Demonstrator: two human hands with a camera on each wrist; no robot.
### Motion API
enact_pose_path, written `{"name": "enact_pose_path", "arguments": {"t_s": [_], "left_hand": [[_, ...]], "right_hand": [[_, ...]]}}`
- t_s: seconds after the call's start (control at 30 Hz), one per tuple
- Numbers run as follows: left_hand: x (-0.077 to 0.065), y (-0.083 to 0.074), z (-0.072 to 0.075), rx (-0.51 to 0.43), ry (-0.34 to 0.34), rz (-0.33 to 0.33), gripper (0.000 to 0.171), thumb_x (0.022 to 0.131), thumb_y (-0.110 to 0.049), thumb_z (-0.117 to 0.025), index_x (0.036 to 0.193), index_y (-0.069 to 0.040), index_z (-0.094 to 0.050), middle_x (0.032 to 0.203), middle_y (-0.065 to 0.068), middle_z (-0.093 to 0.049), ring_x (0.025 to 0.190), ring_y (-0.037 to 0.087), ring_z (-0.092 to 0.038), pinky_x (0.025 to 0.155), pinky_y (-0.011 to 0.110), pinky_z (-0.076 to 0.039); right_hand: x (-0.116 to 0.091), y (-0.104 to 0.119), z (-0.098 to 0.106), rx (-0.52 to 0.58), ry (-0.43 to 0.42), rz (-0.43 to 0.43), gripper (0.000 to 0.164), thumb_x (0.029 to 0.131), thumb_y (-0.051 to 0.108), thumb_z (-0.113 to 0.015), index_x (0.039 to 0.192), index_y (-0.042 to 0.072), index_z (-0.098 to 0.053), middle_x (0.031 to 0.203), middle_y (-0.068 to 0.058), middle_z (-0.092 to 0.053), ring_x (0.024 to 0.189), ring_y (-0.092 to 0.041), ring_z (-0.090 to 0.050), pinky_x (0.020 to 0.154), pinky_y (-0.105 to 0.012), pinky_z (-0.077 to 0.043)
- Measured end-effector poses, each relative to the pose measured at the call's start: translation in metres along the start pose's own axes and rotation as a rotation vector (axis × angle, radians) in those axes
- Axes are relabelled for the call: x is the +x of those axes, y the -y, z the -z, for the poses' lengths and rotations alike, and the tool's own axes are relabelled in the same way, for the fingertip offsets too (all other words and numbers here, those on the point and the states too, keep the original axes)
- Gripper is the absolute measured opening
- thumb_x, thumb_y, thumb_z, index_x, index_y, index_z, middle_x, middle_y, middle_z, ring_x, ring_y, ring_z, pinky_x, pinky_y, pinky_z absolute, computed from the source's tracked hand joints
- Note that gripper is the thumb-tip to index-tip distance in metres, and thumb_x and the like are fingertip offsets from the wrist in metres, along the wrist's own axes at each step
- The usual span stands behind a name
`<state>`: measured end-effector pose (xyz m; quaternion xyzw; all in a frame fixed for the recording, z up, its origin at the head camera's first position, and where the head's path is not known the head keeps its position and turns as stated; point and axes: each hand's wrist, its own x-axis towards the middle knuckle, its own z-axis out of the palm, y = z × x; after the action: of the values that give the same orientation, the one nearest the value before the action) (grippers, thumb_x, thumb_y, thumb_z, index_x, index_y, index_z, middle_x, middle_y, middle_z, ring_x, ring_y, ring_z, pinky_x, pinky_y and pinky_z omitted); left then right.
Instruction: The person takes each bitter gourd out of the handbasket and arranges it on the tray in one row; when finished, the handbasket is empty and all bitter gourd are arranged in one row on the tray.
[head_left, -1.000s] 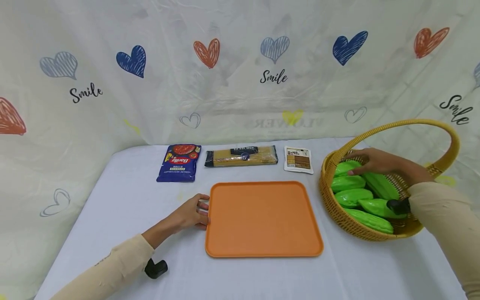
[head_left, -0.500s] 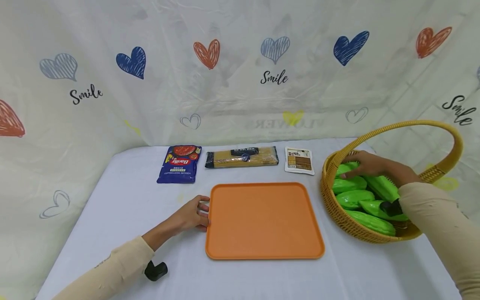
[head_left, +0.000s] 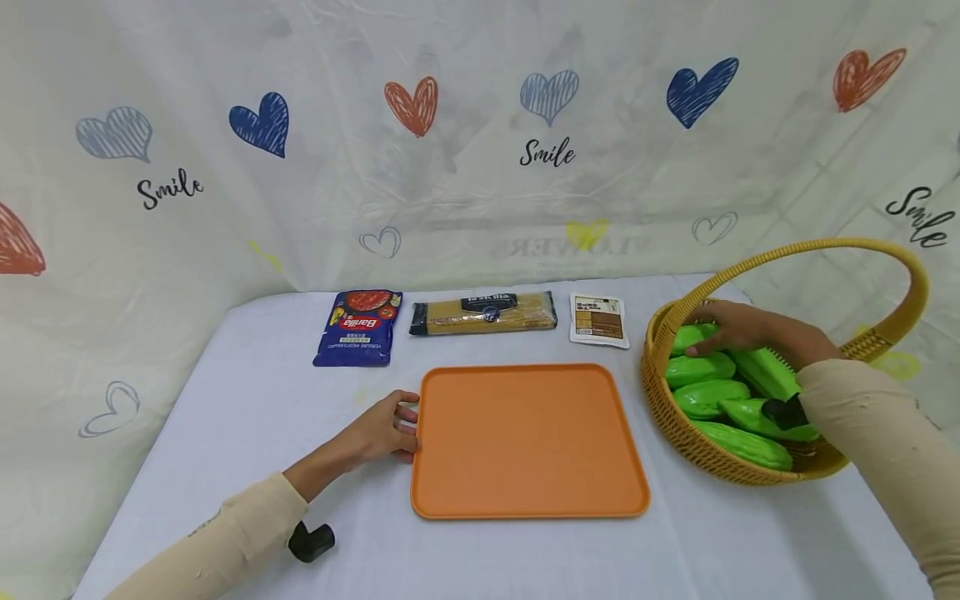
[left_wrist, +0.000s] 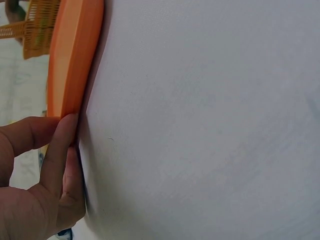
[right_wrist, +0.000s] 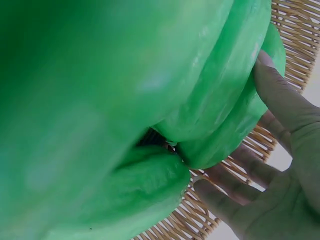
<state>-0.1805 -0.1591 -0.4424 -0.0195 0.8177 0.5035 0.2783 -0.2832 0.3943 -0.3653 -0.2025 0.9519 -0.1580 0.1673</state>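
Note:
An orange tray point(head_left: 528, 442) lies mid-table. My left hand point(head_left: 382, 429) holds its left rim, fingers bent against the edge, and in the left wrist view the fingertips point(left_wrist: 67, 120) meet at the tray's point(left_wrist: 87, 45) corner. The wicker basket point(head_left: 675, 437) on the right holds several green bitter melons point(head_left: 742, 446). My right hand point(head_left: 738, 327) reaches in under the handle at the far left. In the right wrist view its thumb lies against one bitter melon point(right_wrist: 240, 130), with some fingers passing behind it; this hand point(right_wrist: 280, 185) grips there, the fingertips partly hidden.
Behind the tray lie a blue Barilla sauce pouch point(head_left: 358, 327), a pack of spaghetti point(head_left: 483, 314) and a small white-and-brown sachet point(head_left: 598, 320). The basket's tall handle point(head_left: 825, 243) arches over the right forearm. A printed curtain point(head_left: 465, 192) hangs at the back.
My right hand has come slightly left and lower onto the far-left bitter melon, its thumb shifting toward me, and then stays there. My left hand keeps its place at the tray.

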Motion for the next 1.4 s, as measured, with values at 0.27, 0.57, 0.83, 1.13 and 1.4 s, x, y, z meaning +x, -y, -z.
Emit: {"name": "enact_pose_path", "arguments": {"t_s": [0.27, 0.57, 0.83, 1.13, 1.4], "left_hand": [[-0.001, -0.001, 0.000, 0.007, 0.005, 0.003, 0.075, 0.084, 0.002, -0.075, 0.149, -0.008, -0.038, 0.127, 0.014, -0.055, 0.097, 0.021, -0.064, 0.075, 0.034, -0.064], [-0.001, -0.001, 0.001, 0.000, 0.008, 0.000, 0.075, 0.084, 0.003, -0.075, 0.148, -0.007, -0.038, 0.128, 0.015, -0.054, 0.098, 0.022, -0.064, 0.075, 0.034, -0.064], [0.000, -0.001, 0.000, 0.004, -0.009, 0.015, 0.074, 0.083, 0.005, -0.074, 0.148, -0.007, -0.039, 0.126, 0.015, -0.055, 0.096, 0.022, -0.064, 0.074, 0.034, -0.064], [-0.001, -0.002, -0.001, 0.008, -0.010, 0.014, 0.074, 0.084, 0.005, -0.074, 0.148, -0.007, -0.039, 0.126, 0.015, -0.055, 0.095, 0.021, -0.064, 0.074, 0.034, -0.064], [0.000, 0.000, -0.001, -0.003, -0.006, 0.004, 0.075, 0.083, 0.006, -0.074, 0.148, -0.007, -0.039, 0.126, 0.015, -0.054, 0.096, 0.022, -0.064, 0.074, 0.035, -0.064]], "right_hand": [[0.000, -0.002, 0.002, 0.025, 0.027, 0.001, 0.062, 0.087, 0.031, -0.078, 0.131, -0.007, -0.057, 0.134, -0.033, -0.055, 0.126, -0.058, -0.047, 0.098, -0.067, -0.045], [-0.004, 0.005, 0.010, -0.028, 0.042, 0.024, 0.064, 0.086, 0.031, -0.078, 0.134, -0.007, -0.057, 0.138, -0.035, -0.051, 0.130, -0.059, -0.041, 0.100, -0.070, -0.043], [-0.007, 0.006, 0.014, -0.016, 0.021, 0.047, 0.063, 0.088, 0.029, -0.077, 0.135, -0.007, -0.057, 0.138, -0.031, -0.054, 0.125, -0.055, -0.050, 0.099, -0.066, -0.046], [-0.017, 0.009, 0.018, -0.041, -0.014, -0.031, 0.068, 0.091, 0.038, -0.071, 0.142, -0.004, -0.052, 0.141, -0.033, -0.052, 0.125, -0.056, -0.051, 0.094, -0.066, -0.048], [-0.026, 0.015, 0.019, -0.027, -0.038, -0.048, 0.067, 0.093, 0.044, -0.068, 0.143, 0.002, -0.053, 0.142, -0.032, -0.051, 0.126, -0.054, -0.051, 0.094, -0.066, -0.048]]}}
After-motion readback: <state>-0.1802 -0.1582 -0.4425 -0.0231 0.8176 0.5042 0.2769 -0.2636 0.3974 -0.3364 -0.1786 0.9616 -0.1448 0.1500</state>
